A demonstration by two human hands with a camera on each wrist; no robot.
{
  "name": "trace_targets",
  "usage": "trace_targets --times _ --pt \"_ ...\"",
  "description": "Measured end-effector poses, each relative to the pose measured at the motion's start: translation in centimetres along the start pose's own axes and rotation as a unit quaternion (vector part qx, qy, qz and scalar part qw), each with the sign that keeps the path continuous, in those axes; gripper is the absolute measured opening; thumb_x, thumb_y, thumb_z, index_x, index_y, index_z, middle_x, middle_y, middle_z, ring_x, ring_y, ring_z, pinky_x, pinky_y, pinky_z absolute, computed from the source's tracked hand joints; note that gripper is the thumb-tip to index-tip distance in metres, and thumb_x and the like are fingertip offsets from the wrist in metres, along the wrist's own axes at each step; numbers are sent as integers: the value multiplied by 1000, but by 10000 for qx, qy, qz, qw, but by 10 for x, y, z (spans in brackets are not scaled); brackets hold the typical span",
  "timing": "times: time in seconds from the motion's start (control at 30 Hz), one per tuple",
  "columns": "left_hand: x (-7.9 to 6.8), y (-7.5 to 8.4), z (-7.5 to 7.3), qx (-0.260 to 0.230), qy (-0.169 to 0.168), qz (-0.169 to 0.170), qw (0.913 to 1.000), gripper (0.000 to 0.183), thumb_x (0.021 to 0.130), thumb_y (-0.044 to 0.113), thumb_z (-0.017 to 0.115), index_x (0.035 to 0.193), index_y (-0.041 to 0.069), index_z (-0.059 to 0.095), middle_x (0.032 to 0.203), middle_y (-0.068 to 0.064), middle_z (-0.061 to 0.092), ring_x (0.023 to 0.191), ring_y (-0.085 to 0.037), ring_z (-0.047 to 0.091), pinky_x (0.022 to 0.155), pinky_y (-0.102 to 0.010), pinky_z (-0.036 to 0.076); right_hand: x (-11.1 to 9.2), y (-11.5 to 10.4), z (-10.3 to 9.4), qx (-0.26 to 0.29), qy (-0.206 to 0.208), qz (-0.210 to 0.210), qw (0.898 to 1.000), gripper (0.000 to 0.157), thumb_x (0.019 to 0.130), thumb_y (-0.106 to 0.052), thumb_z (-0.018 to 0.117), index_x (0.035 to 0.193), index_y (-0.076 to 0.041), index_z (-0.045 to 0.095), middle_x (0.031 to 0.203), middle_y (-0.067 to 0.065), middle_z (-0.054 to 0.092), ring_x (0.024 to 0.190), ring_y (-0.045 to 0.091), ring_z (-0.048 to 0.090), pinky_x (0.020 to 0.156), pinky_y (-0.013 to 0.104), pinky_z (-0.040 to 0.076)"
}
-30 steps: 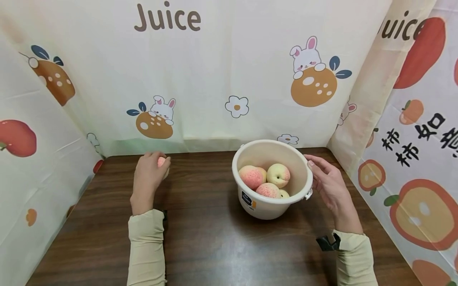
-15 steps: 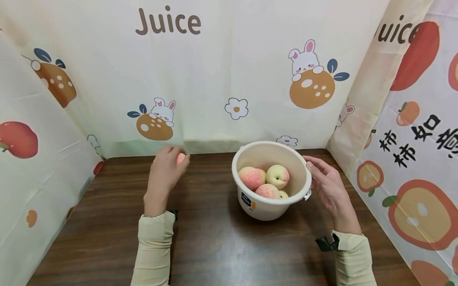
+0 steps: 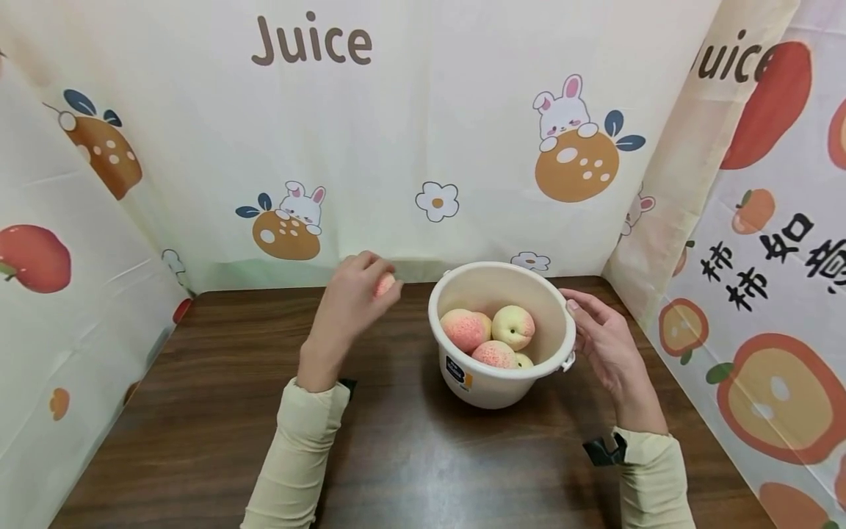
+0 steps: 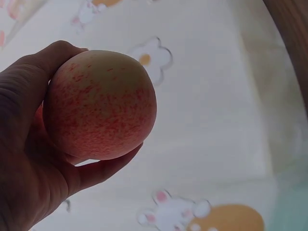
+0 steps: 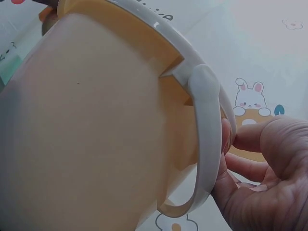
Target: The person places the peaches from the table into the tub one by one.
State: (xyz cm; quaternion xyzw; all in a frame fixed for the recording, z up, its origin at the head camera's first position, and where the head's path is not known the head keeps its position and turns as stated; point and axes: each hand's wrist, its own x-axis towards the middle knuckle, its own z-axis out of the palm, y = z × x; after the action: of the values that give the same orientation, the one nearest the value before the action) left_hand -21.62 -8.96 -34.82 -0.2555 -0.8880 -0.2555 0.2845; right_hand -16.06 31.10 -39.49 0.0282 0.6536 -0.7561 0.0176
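Note:
My left hand (image 3: 352, 301) grips a peach (image 4: 101, 106), pink-speckled with a pale top, held in the air left of the bucket. Only a small part of that peach shows between the fingers in the head view. A cream plastic bucket (image 3: 489, 393) stands on the table with several peaches (image 3: 514, 327) inside, some pale and some pink. At the bucket's right rim, my right hand (image 3: 606, 342) pinches the edge between thumb and fingers. Close up in the right wrist view, the bucket's white handle (image 5: 209, 139) hangs down beside the fingers.
The dark wooden table (image 3: 198, 411) is enclosed by a printed cloth (image 3: 377, 132) at the back and both sides. A label (image 3: 458, 371) is stuck on the bucket's front. Black straps sit at both wrists.
My left hand has moved right with the peach, from the table's left back toward the bucket. The right hand stays at the rim, and the bucket has not moved.

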Motion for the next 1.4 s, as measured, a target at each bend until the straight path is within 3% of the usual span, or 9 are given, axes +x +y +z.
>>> trace_targets --times 0.27,0.5,1.07,1.4 --pt "24 32 5 -315 -260 472 9980 17 89 19 72 102 9 75 105 -8 70 100 -32 63 86 -41 54 1 0 0 108 -29 -22 9999 46 102 -31 66 143 -12 57 123 -8 69 98 6 74 78 26 63" --pt "37 54 13 -514 -470 727 9949 17 90 20 72 104 10 75 107 -6 69 102 -29 61 86 -38 55 1 1 1 124 -39 -72 9999 44 102 -30 66 142 -12 58 123 -7 69 98 6 73 78 25 63" --pt "52 86 47 -898 -1002 1127 9845 14 91 19 72 103 13 71 108 -1 65 102 -22 56 86 -30 51 1 1 1 209 -104 -133 9996 37 104 -27 63 138 -14 61 123 -6 68 97 5 73 76 26 63" --pt "56 100 75 -904 -1102 1506 9783 14 89 19 73 100 12 69 109 -3 64 101 -24 58 90 -30 50 2 2 1 221 -68 -148 9996 40 104 -26 64 141 -12 59 125 -5 65 98 5 74 78 25 63"
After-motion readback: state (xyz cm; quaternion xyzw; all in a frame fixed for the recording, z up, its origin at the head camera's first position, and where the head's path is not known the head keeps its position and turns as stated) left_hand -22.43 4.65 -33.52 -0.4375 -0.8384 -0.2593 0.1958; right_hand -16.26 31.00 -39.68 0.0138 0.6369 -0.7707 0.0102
